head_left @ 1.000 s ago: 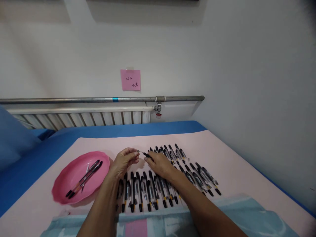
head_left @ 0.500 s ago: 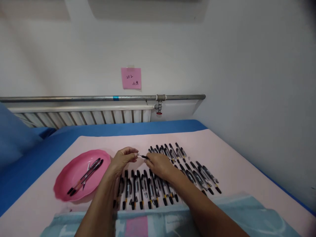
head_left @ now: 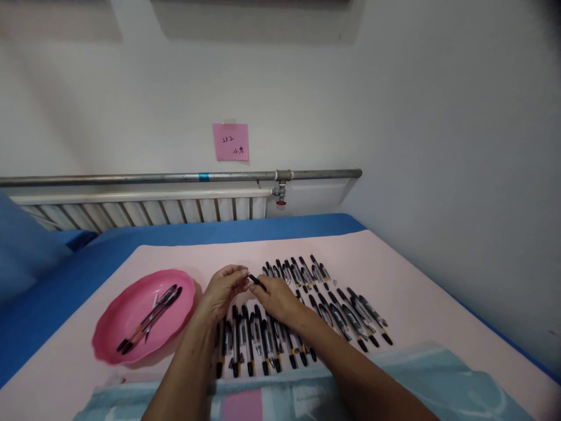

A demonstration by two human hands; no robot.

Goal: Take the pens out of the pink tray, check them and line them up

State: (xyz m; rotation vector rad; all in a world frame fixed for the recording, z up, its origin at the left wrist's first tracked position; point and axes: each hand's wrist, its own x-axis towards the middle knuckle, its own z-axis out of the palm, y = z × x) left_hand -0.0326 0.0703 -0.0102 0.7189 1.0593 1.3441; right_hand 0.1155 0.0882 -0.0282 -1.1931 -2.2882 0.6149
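My right hand (head_left: 275, 297) grips a black pen part (head_left: 257, 282) between thumb and fingers, its front end pointing up and left. My left hand (head_left: 227, 287) is closed in a pinch right at that front end. Whatever sits in the left fingertips is tiny and mostly hidden. Beneath both hands lies a row of disassembled pens (head_left: 249, 342), with black caps, clear barrels and small metal tips side by side. My right forearm passes over part of this row.
A pink scalloped dish (head_left: 103, 342) with several pen pieces (head_left: 153, 316) stands at left. More pen parts (head_left: 350, 310) lie in groups at right and behind on the pink sheet (head_left: 421, 327). A light blue cloth (head_left: 438, 380) runs along the front. Radiator and pipe (head_left: 166, 178) line the wall.
The black pen part now tilts more steeply, and my left fingertips have moved slightly right, closer to my right hand. The camera view has shifted slightly.
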